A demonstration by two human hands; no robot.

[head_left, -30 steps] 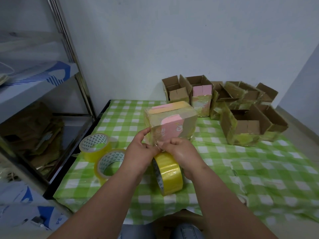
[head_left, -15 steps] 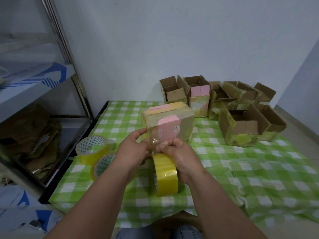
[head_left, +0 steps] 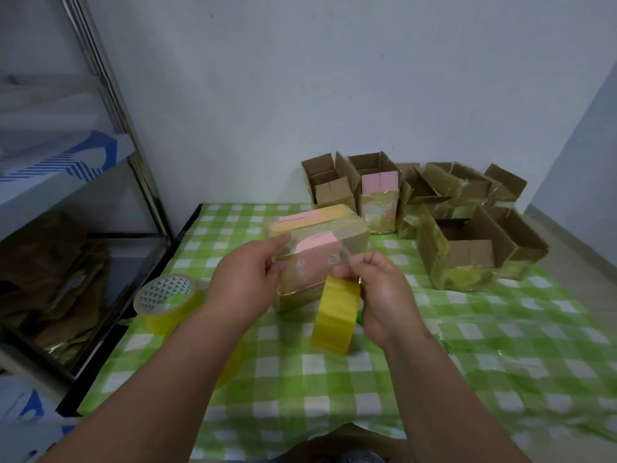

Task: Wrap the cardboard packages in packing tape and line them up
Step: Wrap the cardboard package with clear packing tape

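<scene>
Left hand (head_left: 247,279) grips the taped package (head_left: 317,248) (held above the bench (head_left: 300,379)); right hand (head_left: 377,295) pinches the tape roll (head_left: 335,315).

Open boxes (head_left: 464,259) by table's (head_left: 500,369) far-right corner; package (head_left: 317,248) mid-table; spare tape roll (head_left: 165,304) near left edge.

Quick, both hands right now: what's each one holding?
Left hand: closed on the left end of the tape-wrapped cardboard package with pink labels.
Right hand: closed, pinching the yellow packing tape roll against the package.
</scene>
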